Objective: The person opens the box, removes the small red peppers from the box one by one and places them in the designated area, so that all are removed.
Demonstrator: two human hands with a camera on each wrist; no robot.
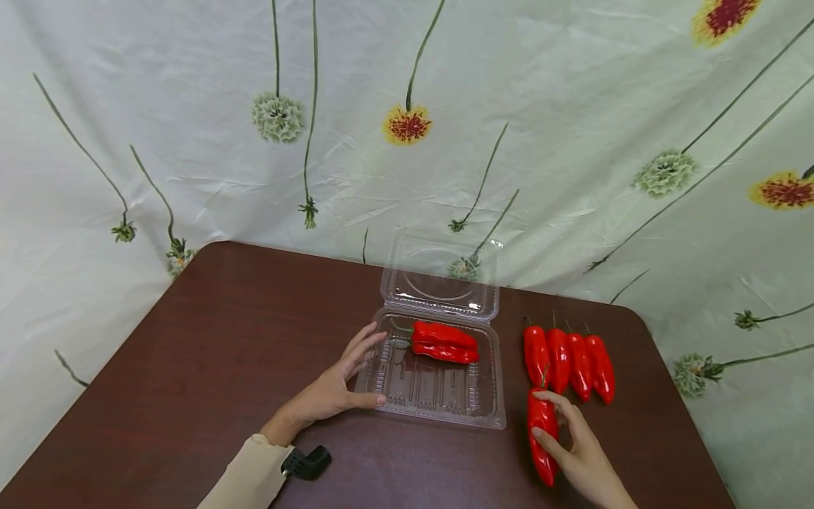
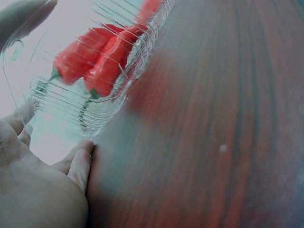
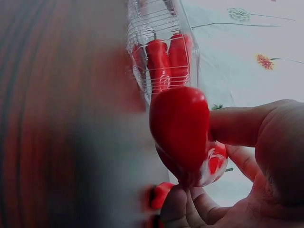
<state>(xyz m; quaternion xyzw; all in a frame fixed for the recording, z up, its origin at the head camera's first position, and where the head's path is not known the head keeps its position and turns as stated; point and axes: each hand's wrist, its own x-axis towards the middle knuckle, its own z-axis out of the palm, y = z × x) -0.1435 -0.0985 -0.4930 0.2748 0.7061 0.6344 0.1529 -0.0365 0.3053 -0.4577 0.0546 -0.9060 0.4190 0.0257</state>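
Observation:
In the head view, a clear plastic clamshell box [image 1: 499, 396] stands on the table with its lid [image 1: 439, 283] raised at the back. Two red peppers [image 1: 445, 343] with green stems lie side by side toward its far end. My left hand [image 1: 324, 392] rests at the box's left side, fingers spread along the rim and thumb near the front left corner. To the right of the box, my right hand [image 1: 575, 445] pinches another red pepper [image 1: 540, 406] between thumb and fingers, its stem pointing away. The right wrist view shows that pepper's rounded tip [image 3: 178, 128] up close.
Several red peppers [image 1: 579, 360] lie in a row right of the box, just beyond the held one. The dark brown table [image 1: 254, 318] ends at a pale curtain [image 1: 343, 177] printed with flowers. A black strap device [image 1: 308, 463] sits on the left wrist.

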